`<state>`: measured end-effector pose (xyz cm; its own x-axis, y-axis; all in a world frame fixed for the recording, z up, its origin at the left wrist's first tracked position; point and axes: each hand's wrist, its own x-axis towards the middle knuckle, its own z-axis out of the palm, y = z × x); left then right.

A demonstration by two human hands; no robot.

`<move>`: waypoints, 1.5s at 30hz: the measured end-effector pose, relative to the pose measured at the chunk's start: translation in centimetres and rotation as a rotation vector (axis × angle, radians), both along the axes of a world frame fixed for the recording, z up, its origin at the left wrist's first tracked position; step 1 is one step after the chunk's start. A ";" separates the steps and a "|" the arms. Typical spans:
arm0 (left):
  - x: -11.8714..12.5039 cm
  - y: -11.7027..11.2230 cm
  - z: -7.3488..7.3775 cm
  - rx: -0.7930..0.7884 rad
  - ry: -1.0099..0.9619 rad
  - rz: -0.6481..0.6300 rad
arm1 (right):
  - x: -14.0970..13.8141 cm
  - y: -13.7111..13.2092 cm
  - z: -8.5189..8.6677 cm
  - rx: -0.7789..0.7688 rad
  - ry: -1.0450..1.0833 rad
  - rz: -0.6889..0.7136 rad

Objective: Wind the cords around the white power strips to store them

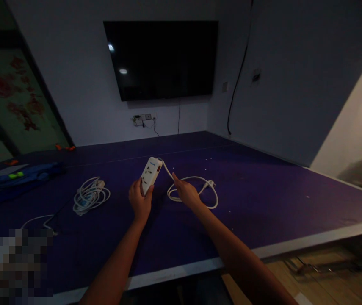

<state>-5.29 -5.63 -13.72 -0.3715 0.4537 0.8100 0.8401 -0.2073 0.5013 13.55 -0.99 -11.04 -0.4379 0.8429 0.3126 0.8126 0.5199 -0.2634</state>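
A white power strip (pixel 150 173) with sockets and a red switch is tilted up above the purple table. My left hand (pixel 140 199) grips its lower end, fingers on one side and thumb on the other. From the strip's top end a white cord (pixel 167 169) runs down to my right hand (pixel 185 191), which is closed around it. The rest of that cord lies in loose loops on the table behind and beside my right hand. Its plug (pixel 210 184) rests at the right of the loops.
A coiled white cord bundle (pixel 89 197) lies to the left on the purple table (pixel 263 207). Blue cloth (pixel 25 180) sits at the far left, near a blurred patch (pixel 12 267). A television (pixel 164 59) hangs on the wall above wall sockets (pixel 145 118).
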 end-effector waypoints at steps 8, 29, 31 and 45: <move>-0.4 0.2 -0.4 -0.096 0.170 0.128 | -0.3 -0.6 -0.1 -0.010 -0.091 0.080; -1.1 0.1 -0.1 -0.388 0.379 0.060 | -0.9 -1.7 0.3 0.047 -0.270 0.259; -0.8 0.0 -0.1 -0.414 0.383 0.054 | -0.9 -1.8 0.3 0.048 -0.268 0.270; 0.4 -0.6 0.2 -0.516 0.616 0.028 | -1.4 -2.0 -0.7 0.186 -0.322 0.419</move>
<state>-4.86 -6.28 -13.53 0.0570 0.8240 0.5637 0.9984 -0.0506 -0.0270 12.20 -3.01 -11.78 -0.8214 0.5200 0.2342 0.5510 0.8295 0.0909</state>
